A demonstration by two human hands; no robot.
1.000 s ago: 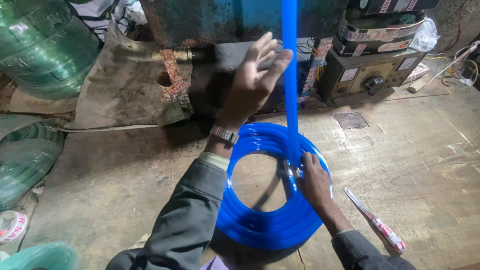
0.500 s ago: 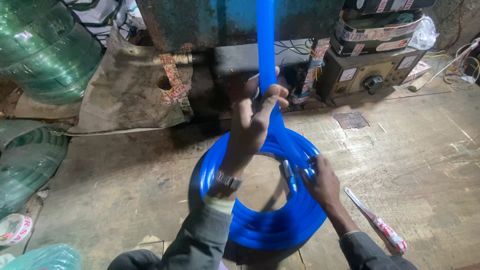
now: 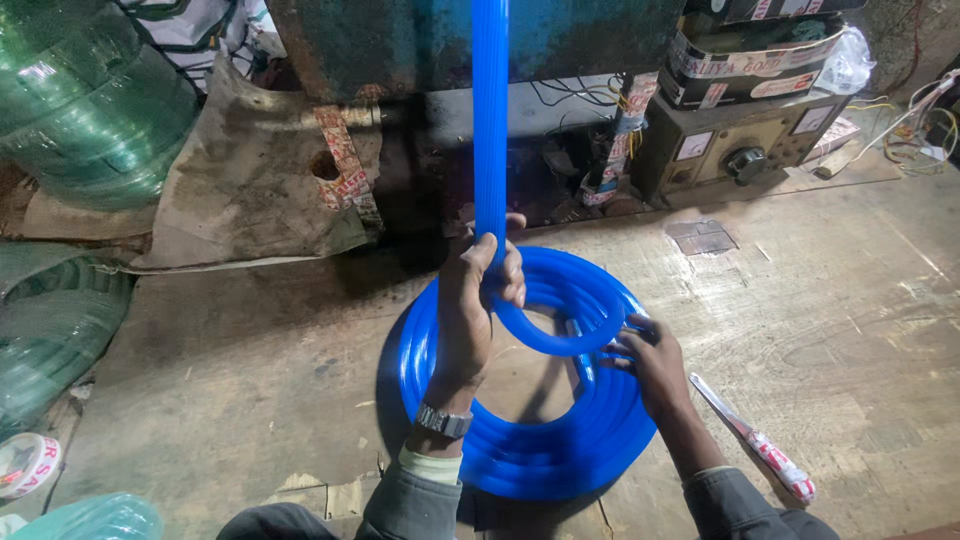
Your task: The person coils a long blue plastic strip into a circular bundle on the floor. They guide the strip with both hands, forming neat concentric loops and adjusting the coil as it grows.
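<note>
A coil of bright blue plastic hose (image 3: pixel 545 450) lies flat on the dusty floor in front of me. One strand of the hose (image 3: pixel 490 120) runs straight up out of the frame. My left hand (image 3: pixel 478 300) is closed around that strand just above the coil, where it bends into the ring. A wristwatch sits on that wrist. My right hand (image 3: pixel 655 362) presses on the right side of the coil, fingers wrapped over its rim.
A white-handled tool (image 3: pixel 755 440) lies on the floor right of the coil. Green hose coils (image 3: pixel 85 110) stack at the left. A worn blue machine (image 3: pixel 400 45), a metal box with a knob (image 3: pixel 745 160) and loose wires stand behind. A tape roll (image 3: pixel 25 465) sits lower left.
My left hand, open and raised a second ago, closed on the upright strand and pulled it down onto the coil. The right hand stayed on the coil's right side.
</note>
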